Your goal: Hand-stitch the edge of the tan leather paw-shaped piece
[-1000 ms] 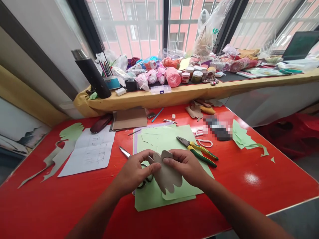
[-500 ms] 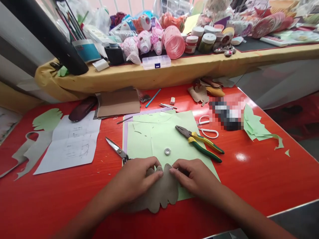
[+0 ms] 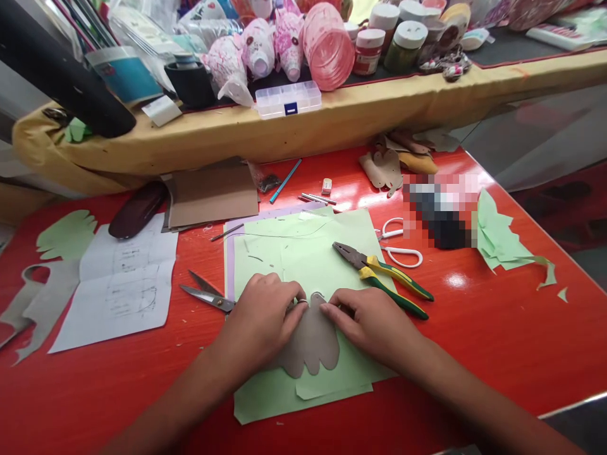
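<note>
Both hands hold a grey-brown cut-out [image 3: 313, 344] with rounded, scalloped edges, leather-like in look, above pale green sheets [image 3: 332, 395]. My left hand [image 3: 268, 313] pinches its upper left edge between thumb and fingers. On the upper right edge, my right hand [image 3: 367, 316] grips it the same way. A small ring-like edge shows at the top of the piece, mostly hidden behind it. Right of my right hand lie pliers [image 3: 379, 278] with green and yellow handles. Scissors [image 3: 208, 296] with their blades apart lie beside my left hand, their handles hidden under it.
White-handled scissors [image 3: 402, 254] lie past the pliers. At left are a sheet with drawings [image 3: 128, 278], a dark oval case [image 3: 138, 210] and grey offcuts [image 3: 54, 294]. Brown card [image 3: 213, 196] sits farther back. Jars and a clear plastic box [image 3: 288, 100] stand on the ledge.
The cut-out has moved farther up over the green sheets, covering most of the small round metal piece that lay in view. Both hands keep their hold. The camera view has shifted closer.
</note>
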### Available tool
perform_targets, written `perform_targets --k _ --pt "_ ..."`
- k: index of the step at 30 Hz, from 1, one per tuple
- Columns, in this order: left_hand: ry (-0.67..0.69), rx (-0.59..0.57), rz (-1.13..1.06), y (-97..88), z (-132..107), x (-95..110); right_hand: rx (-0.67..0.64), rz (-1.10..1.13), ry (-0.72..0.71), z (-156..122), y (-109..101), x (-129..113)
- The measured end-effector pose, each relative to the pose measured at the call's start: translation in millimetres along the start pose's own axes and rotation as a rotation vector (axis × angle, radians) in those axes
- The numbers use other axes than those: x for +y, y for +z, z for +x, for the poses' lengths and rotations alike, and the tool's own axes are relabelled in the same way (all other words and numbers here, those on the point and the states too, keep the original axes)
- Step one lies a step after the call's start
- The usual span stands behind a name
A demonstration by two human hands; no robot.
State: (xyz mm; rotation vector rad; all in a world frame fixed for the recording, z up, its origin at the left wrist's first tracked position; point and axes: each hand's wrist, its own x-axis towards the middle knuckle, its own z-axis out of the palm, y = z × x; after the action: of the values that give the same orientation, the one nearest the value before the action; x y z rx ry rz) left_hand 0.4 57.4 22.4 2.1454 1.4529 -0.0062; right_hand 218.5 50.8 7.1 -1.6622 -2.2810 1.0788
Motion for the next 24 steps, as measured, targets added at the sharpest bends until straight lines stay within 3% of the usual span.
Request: perform_targets --k 5,12,24 --pt "0.008 0.016 -0.030 3.3 3 -6 -0.026 -0.115 -0.003 6 -1 -1" --pt "0.085 0.174 -0.088 11.4 6 -4 -0.032 -0.062 -0.005 7 0 1" --pt "0.062 0.140 -0.171 16.2 12 -1 -0.029 0.021 -0.025 7 0 4"
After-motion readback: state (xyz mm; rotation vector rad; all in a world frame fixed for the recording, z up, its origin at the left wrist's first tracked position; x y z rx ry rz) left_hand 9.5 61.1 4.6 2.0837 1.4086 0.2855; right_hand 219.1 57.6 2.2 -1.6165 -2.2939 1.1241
